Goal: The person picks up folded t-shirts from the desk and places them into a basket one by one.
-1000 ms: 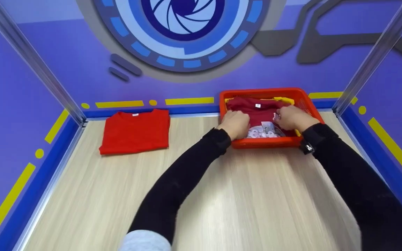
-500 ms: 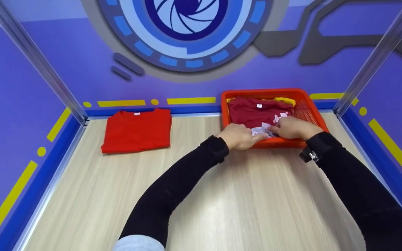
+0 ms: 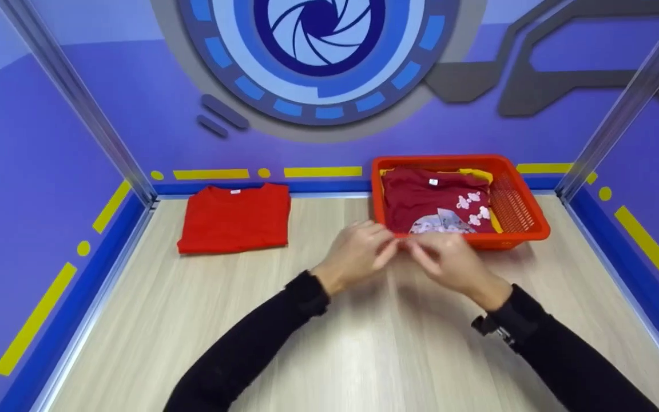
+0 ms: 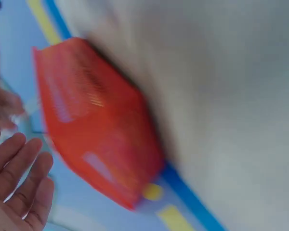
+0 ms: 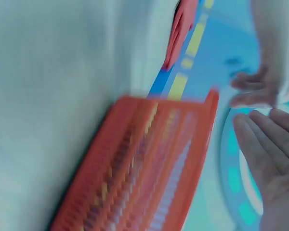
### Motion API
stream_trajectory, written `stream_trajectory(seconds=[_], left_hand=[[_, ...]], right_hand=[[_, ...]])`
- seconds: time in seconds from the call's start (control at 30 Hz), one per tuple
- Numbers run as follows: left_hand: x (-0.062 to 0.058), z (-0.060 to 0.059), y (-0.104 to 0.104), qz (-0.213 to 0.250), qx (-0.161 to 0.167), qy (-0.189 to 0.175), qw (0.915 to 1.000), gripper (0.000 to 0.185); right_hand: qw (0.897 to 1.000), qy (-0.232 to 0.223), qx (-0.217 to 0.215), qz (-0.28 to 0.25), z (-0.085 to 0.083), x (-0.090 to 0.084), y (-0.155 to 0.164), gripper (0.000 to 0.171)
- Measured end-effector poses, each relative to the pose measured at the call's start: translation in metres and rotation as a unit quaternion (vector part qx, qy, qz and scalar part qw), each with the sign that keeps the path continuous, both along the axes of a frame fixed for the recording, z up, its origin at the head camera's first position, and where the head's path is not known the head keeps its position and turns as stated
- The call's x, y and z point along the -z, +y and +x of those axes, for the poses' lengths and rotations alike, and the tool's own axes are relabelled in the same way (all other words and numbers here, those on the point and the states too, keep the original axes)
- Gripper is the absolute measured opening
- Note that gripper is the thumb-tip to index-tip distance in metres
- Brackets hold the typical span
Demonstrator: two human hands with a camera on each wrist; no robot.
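An orange-red plastic basket [image 3: 512, 236] stands against the back wall on the right. Inside it, a folded dark red T-shirt [image 3: 412, 197] with a grey-and-white print lies over something yellow [image 3: 481, 174]. My left hand [image 3: 358, 254] hovers just in front of the basket's front left corner, with nothing in its fingers. Close beside it is my right hand [image 3: 452, 266], also holding nothing; the fingertips of both nearly meet. In the left wrist view, the left hand's fingers [image 4: 26, 180] are loosely extended. The right hand's fingers [image 5: 267, 139] look straight in the right wrist view.
A folded bright red T-shirt [image 3: 235, 220] lies on the wooden tabletop [image 3: 352, 349], left of the basket. Blue-purple panels [image 3: 329, 151] with metal corner posts [image 3: 86, 109] enclose the back and sides.
Both hands have left the dark red T-shirt in the basket and drawn back toward the person, out over the basket's front rim. The T-shirt's print and pink figures are now uncovered.
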State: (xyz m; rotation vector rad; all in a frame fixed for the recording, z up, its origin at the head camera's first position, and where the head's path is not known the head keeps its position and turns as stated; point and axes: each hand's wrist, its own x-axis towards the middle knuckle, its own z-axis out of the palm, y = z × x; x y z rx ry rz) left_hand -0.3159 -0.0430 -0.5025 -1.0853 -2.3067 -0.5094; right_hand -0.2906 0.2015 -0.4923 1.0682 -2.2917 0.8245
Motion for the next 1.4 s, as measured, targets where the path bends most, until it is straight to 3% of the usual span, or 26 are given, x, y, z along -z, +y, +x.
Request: stream_trajectory(seconds=[0.1, 0.2, 0.3, 0.47, 0.53, 0.6, 0.67, 0.73, 0.87, 1.0, 1.07, 1.23, 1.4], left_hand=[[0.016, -0.008, -0.033, 0.018, -0.025, -0.047, 0.9984, 0.020], [0.028, -0.021, -0.075, 0.026, -0.095, -0.132, 0.9863, 0.026], [0.038, -0.040, -0.129, 0.023, -0.193, -0.201, 0.9600, 0.035], [0.040, -0.072, -0.224, 0.033, -0.328, -0.240, 0.9130, 0.043], [0.037, -0.077, -0.252, 0.024, -0.351, -0.270, 0.8966, 0.049], [0.036, -0.078, -0.270, -0.005, -0.353, -0.317, 0.8803, 0.057], [0.036, -0.078, -0.280, -0.035, -0.344, -0.361, 0.8659, 0.063], [0.036, -0.078, -0.282, -0.059, -0.335, -0.385, 0.8577, 0.064], [0.033, -0.077, -0.278, -0.087, -0.339, -0.366, 0.8625, 0.061], [0.030, -0.074, -0.266, -0.120, -0.340, -0.342, 0.8680, 0.050], [0.030, -0.071, -0.254, -0.136, -0.328, -0.327, 0.8760, 0.047], [0.031, -0.062, -0.206, -0.173, -0.298, -0.289, 0.8930, 0.053], [0.033, -0.045, -0.148, -0.202, -0.274, -0.278, 0.8982, 0.063]], right_hand=[[0.997, -0.064, -0.002, 0.047, 0.011, 0.013, -0.003, 0.016], [0.987, -0.116, 0.017, 0.107, 0.016, 0.028, -0.001, 0.014], [0.979, -0.133, 0.030, 0.152, 0.019, 0.038, 0.001, 0.006], [0.976, -0.140, 0.044, 0.163, 0.018, 0.047, 0.004, 0.027], [0.974, -0.145, 0.052, 0.165, 0.018, 0.048, 0.005, 0.029], [0.973, -0.151, 0.058, 0.166, 0.019, 0.049, 0.005, 0.021], [0.971, -0.156, 0.069, 0.166, 0.019, 0.049, 0.006, 0.011], [0.970, -0.159, 0.080, 0.163, 0.020, 0.051, 0.005, 0.015], [0.971, -0.155, 0.093, 0.154, 0.024, 0.053, -0.002, 0.025], [0.975, -0.163, 0.066, 0.135, 0.032, 0.052, -0.018, 0.024], [0.975, -0.181, 0.049, 0.122, 0.037, 0.049, -0.027, 0.024], [0.973, -0.207, 0.016, 0.103, 0.045, 0.040, -0.052, 0.026], [0.969, -0.227, 0.014, 0.091, 0.042, 0.038, -0.074, 0.023]])
